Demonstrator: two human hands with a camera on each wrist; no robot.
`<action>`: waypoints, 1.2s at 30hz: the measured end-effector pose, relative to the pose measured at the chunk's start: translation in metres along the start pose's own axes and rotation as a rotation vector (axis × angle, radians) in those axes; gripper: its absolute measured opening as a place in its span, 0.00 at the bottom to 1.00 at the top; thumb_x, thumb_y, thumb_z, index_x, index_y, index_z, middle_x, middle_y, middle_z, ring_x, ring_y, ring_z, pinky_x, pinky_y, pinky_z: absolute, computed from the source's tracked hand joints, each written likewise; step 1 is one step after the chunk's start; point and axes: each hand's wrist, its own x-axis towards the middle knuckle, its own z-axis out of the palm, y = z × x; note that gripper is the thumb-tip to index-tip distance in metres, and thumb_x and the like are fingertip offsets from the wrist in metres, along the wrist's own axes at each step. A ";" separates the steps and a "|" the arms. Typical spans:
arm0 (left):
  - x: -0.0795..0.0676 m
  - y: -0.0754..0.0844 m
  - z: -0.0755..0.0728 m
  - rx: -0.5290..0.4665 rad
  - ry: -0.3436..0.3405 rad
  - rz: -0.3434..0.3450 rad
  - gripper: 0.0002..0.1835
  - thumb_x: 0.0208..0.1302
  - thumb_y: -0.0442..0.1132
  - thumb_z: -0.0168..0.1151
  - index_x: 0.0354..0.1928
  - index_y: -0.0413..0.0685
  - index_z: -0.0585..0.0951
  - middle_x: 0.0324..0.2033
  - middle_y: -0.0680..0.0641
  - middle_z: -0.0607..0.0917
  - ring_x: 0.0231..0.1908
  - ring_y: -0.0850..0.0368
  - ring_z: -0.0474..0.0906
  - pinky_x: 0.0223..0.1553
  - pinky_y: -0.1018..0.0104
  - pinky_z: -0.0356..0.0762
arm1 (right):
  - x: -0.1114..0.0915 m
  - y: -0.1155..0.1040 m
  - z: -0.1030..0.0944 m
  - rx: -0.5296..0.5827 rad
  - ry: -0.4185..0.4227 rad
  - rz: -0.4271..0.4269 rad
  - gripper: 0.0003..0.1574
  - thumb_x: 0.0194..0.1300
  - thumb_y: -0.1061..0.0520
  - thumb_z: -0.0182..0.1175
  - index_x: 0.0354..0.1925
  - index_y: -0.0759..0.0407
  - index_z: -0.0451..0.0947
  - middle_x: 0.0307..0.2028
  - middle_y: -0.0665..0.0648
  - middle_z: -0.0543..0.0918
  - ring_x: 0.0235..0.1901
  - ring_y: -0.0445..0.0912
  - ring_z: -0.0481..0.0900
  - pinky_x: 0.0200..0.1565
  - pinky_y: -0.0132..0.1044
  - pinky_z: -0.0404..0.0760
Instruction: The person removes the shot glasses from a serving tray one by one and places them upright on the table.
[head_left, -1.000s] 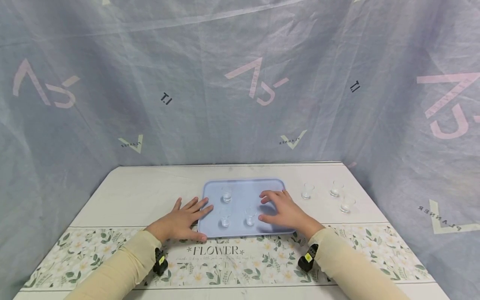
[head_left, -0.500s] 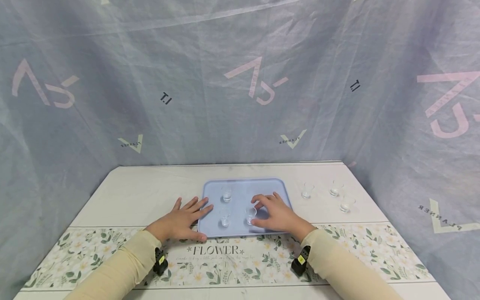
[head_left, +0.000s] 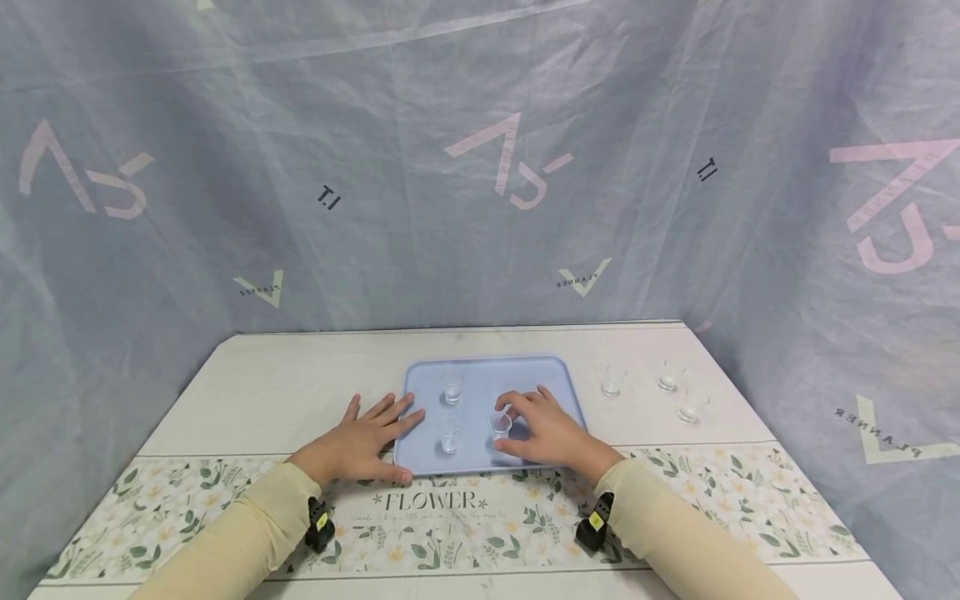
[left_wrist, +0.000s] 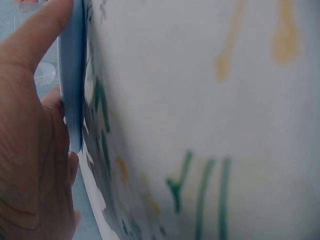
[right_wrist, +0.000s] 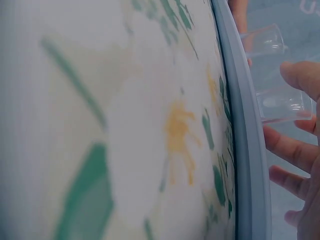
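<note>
My left hand (head_left: 363,442) lies with spread fingers over the left edge of the light blue tray (head_left: 480,375). Around a small clear shot glass (head_left: 500,425), on the front middle of the tray, the thumb and curled fingers of my right hand (head_left: 547,433) hold their grip. In the right wrist view this glass (right_wrist: 286,106) shows between thumb and fingers; exact contact is hard to see. Two more shot glasses stand upright on the tray: one at the back (head_left: 452,390), another in front (head_left: 449,440), near my left fingertips.
Right of the tray, three more clear glasses stand on the table: a nearer glass (head_left: 612,383), a back glass (head_left: 670,377) and a far-right glass (head_left: 690,408). A flowered cloth (head_left: 480,521) covers the table. Grey fabric (head_left: 420,208) hangs behind and at both sides.
My right hand has moved left across the tray to the front middle glass, and its thumb and fingers have closed around it. The left hand has stayed in place.
</note>
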 end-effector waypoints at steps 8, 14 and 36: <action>0.000 0.001 0.000 -0.019 -0.002 -0.028 0.55 0.54 0.79 0.58 0.80 0.63 0.58 0.80 0.45 0.50 0.78 0.36 0.44 0.65 0.20 0.36 | 0.002 0.000 0.003 -0.015 0.015 -0.019 0.26 0.65 0.42 0.67 0.57 0.46 0.74 0.39 0.43 0.83 0.60 0.58 0.76 0.72 0.66 0.46; -0.003 0.002 0.000 -0.048 -0.005 -0.025 0.55 0.55 0.77 0.60 0.80 0.61 0.59 0.80 0.43 0.50 0.77 0.34 0.44 0.64 0.19 0.35 | 0.002 0.000 0.007 0.002 0.013 -0.034 0.23 0.66 0.43 0.66 0.56 0.46 0.74 0.39 0.42 0.83 0.60 0.57 0.76 0.72 0.67 0.47; -0.001 0.003 -0.004 -0.095 -0.046 -0.045 0.55 0.54 0.77 0.62 0.80 0.62 0.57 0.80 0.45 0.48 0.77 0.33 0.43 0.64 0.18 0.37 | 0.000 0.003 -0.004 -0.025 0.039 -0.062 0.26 0.66 0.39 0.67 0.57 0.47 0.78 0.38 0.40 0.85 0.59 0.56 0.76 0.72 0.68 0.45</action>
